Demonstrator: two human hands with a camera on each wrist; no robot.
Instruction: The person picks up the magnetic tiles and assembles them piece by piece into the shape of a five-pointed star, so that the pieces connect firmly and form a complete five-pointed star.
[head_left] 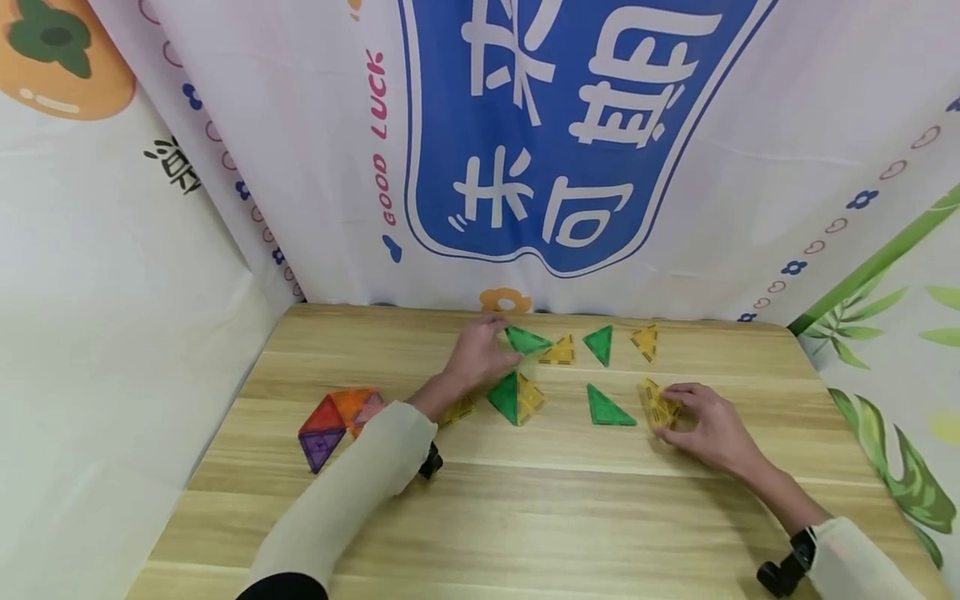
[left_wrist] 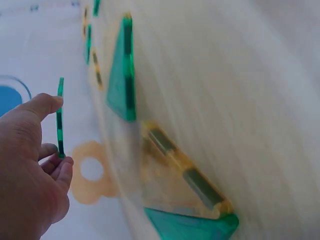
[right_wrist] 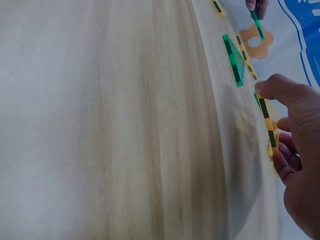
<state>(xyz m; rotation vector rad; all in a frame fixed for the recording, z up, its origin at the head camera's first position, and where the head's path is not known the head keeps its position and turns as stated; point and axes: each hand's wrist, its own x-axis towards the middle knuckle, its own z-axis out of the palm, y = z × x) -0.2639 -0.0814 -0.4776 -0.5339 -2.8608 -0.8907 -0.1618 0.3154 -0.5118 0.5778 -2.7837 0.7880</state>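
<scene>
My left hand (head_left: 480,354) pinches a green triangular magnetic tile (left_wrist: 60,117) edgewise between thumb and fingers, raised over the far side of the table. A yellow triangular tile (head_left: 559,352) lies beside it. Just below, a green triangle (head_left: 505,400) and a yellow triangle (head_left: 530,402) lie side by side. Over to the right, my right hand (head_left: 708,425) grips another yellow triangular tile (right_wrist: 266,120) by its edges, above the tabletop. Left of that hand is a green triangle (head_left: 609,408). Part of one more yellow tile (head_left: 458,410) shows beside my left wrist.
A green triangle (head_left: 600,343) and a yellow triangle (head_left: 647,341) lie near the back edge. Joined red, orange, pink and purple tiles (head_left: 324,417) sit at the left, partly behind my sleeve. A printed cloth (head_left: 337,250) hangs behind the wooden table (head_left: 555,525).
</scene>
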